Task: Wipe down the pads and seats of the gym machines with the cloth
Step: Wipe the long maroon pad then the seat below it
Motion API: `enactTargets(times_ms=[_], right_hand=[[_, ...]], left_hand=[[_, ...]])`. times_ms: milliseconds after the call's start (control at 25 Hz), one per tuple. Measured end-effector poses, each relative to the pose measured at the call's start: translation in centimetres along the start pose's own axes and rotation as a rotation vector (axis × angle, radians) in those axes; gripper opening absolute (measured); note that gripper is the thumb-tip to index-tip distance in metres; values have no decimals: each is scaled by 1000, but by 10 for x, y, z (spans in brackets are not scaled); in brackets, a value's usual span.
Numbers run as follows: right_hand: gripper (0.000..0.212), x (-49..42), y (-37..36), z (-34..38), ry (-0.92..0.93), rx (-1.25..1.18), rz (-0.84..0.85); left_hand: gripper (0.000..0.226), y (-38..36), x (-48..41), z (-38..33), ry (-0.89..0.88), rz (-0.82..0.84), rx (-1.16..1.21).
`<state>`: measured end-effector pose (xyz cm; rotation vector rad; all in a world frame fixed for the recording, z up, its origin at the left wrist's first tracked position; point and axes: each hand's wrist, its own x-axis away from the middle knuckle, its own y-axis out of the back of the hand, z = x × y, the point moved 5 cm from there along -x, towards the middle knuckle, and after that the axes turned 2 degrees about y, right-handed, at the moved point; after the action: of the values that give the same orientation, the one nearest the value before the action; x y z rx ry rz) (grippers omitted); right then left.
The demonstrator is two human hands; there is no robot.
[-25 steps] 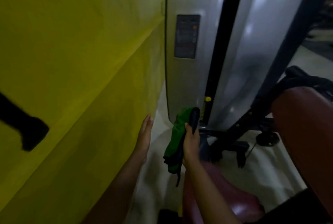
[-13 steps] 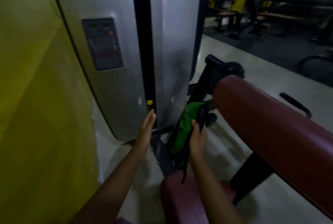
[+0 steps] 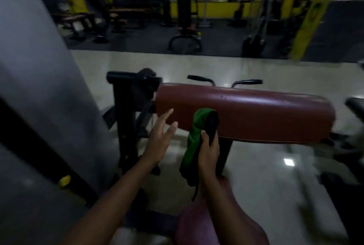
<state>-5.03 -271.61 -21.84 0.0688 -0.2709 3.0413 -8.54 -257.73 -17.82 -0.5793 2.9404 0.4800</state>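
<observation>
1. A second ago I was facing the yellow wall and the grey weight-stack cover [image 3: 39, 87]. Now my head has swung right and the long maroon roller pad [image 3: 256, 112] lies square across my view, with the gym floor behind it
2. My right hand [image 3: 208, 150] has kept its hold throughout: fingers and thumb curled round the bunched green cloth [image 3: 194, 138], which has a dark strip along one side and a tail hanging below my wrist
3. The top of the cloth now sits in front of the pad's near face, low and towards its left end. I cannot tell whether it touches the vinyl yet
4. My left hand [image 3: 159, 138], flat with fingers together before, has lifted with fingers spread and straight, holding nothing, just beside the pad's left end by the black frame post [image 3: 124, 106]
5. I judge this pad is the next surface to wipe, and no stroke has begun
6. The maroon seat [image 3: 185, 225] shows below my forearms
7. I see no bucket, bottle or other container here, so there are no contents to report
</observation>
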Motion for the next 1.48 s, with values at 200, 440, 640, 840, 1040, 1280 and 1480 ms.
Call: enactTargets(times_ms=[200, 440, 640, 840, 1040, 1280, 1480], right_hand=[[42, -18, 37, 12, 172, 92, -400], [56, -56, 15, 58, 534, 503, -530], [61, -117, -9, 28, 737, 1192, -414], [53, -140, 44, 39, 732, 1071, -597], [58, -103, -13, 12, 655, 1031, -632], [50, -128, 77, 16, 819, 1066, -522], [49, -163, 150, 61, 730, 1039, -593]], left_hand=[[63, -52, -90, -49, -453, 318, -540], [89, -71, -165, -41, -684, 409, -1049], [88, -65, -167, -19, -725, 386, -1003], [94, -63, -164, -19, -752, 337, -1046], [92, -68, -162, -22, -757, 370, -1030], [95, -83, -156, -34, -783, 357, -1047], [107, -150, -154, -61, -841, 416, -1037]])
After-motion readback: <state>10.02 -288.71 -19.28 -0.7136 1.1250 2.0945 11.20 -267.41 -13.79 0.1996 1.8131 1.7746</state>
